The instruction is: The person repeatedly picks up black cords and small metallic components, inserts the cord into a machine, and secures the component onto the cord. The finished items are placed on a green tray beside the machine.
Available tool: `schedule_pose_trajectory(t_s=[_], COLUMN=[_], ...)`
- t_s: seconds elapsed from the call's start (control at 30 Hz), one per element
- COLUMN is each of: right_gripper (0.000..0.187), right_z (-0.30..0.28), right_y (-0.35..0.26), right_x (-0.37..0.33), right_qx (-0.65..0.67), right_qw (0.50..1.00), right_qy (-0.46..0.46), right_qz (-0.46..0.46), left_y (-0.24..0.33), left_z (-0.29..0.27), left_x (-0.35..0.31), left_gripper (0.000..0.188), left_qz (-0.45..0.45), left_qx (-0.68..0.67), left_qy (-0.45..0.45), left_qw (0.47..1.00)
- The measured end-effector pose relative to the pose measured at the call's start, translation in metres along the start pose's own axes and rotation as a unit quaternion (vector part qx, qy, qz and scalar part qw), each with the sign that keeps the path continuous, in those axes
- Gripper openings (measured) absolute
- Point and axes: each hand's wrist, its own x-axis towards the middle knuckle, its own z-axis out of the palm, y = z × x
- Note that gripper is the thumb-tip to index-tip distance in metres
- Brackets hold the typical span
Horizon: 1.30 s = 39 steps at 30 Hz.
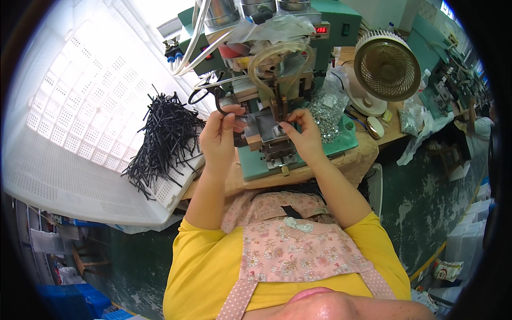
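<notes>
Judged work mid-cycle at green press [250, 167], not yet complete. Noted left hand [219, 133] with fingers curled beside dark strip [219, 101], left of tooling; could not tell if pinching it. Saw right hand [308, 140] at tooling, thumb near fingertips; could not confirm grip. Judged much remaining: large heap of black strips [165, 133] on white crate [80, 186], left; loose metal bits [326, 120], right. Identified no finished piece.

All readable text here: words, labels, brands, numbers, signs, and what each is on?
Display on the green machine, right side: red digits, not copied here.
Red-lit panel at its left: too small to read.
White label by the metal pieces: too small.
Packet, lower right: print too blurred.
</notes>
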Motion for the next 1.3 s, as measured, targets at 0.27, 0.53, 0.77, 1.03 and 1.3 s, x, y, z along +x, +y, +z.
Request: schedule_pose_trajectory(t_s=[0.27,0.53,0.77,1.03,1.3], right_gripper=[0.024,0.016,0.015,0.012,0.009], right_z=[-0.009,-0.075,-0.138,-0.149,-0.150], right_y=[-0.011,-0.008,0.034,0.067,0.070], right_x=[0.003,-0.006,-0.010,-0.024,-0.022], right_qx=[-0.205,-0.060,-0.242,-0.517,-0.572], right_qw=[0.976,0.964,0.950,0.855,0.820], right_qy=[0.015,0.164,0.178,0.033,-0.016], right_qz=[-0.067,-0.199,-0.083,-0.035,-0.016], left_y=[-0.028,-0.049,-0.053,-0.050,-0.056], left_z=[0.040,0.056,0.057,0.056,0.027], left_x=[-0.039,-0.049,-0.052,-0.052,-0.076], left_gripper=[0.030,0.027,0.027,0.030,0.033], left_qz=[0.302,0.383,0.373,0.361,0.320], left_qx=[0.089,0.229,0.231,0.218,0.268], left_qy=[-0.110,-0.121,-0.130,-0.116,-0.104], left_qw=[0.943,0.887,0.889,0.899,0.903])
